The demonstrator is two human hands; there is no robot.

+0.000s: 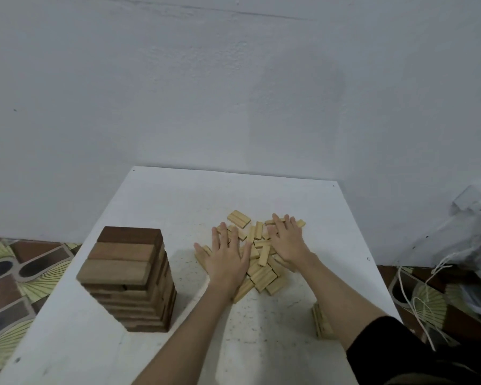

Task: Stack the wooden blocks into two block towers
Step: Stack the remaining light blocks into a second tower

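Note:
A tall tower of darker brown wooden blocks point(131, 282) stands on the left side of the white table point(178, 201). Right of it lies a loose pile of several small pale wooden blocks point(261, 259). My left hand point(228, 259) lies flat on the pile's left side with fingers spread and straight. Over the right side of the pile rests my right hand point(286, 240), its fingers also straight. A few pale blocks point(321, 320) lie stacked near the table's right edge, partly hidden behind my right forearm.
A pale wall rises right behind the table's far edge. Patterned floor tiles point(17, 270) show on the left. On the right lie a plastic bag point(472, 262) and white cords point(417, 307) on the floor.

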